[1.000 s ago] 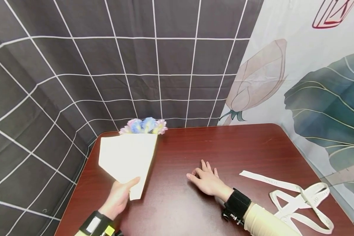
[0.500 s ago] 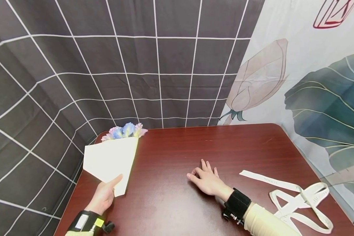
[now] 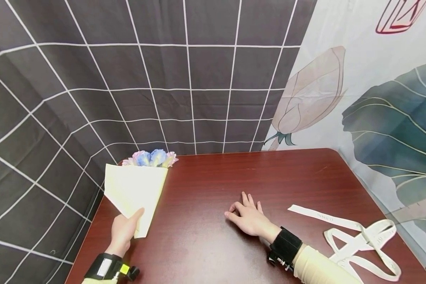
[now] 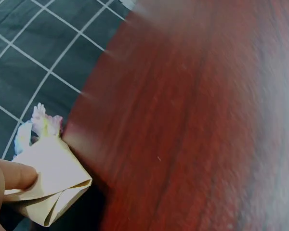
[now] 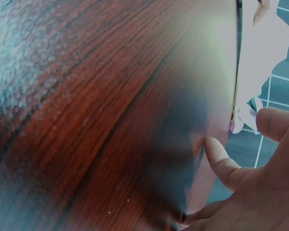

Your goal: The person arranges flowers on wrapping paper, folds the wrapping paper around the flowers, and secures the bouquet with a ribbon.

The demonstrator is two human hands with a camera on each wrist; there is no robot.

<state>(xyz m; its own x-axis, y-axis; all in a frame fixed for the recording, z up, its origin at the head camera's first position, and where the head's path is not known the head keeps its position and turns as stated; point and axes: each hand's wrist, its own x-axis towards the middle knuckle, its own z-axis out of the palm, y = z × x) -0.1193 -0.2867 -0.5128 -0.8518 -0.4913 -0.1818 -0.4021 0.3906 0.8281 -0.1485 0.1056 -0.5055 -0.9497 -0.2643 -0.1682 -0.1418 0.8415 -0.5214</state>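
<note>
My left hand (image 3: 122, 232) grips the narrow lower end of a bouquet, its thumb laid across the front of the pale cream wrapping paper (image 3: 136, 189). Blue and pink flowers (image 3: 150, 158) show above the paper's top edge. Up close in the left wrist view, the folded paper end (image 4: 53, 192) sticks out past the thumb; the other fingers are hidden behind the wrap. My right hand (image 3: 248, 217) rests on the table with relaxed, spread fingers and holds nothing. In the right wrist view its fingertips (image 5: 213, 144) are at the wood surface.
A white printed ribbon (image 3: 340, 223) lies in loose loops on the right of the red-brown table (image 3: 213, 177), beside the right forearm. A dark gridded curtain (image 3: 163, 67) hangs behind and to the left. At the right hangs a pale cloth (image 3: 369, 165) with a plant print.
The left hand has carried the bouquet to the left, and the wrapping has since turned slightly. The right hand and the ribbon have stayed in place.
</note>
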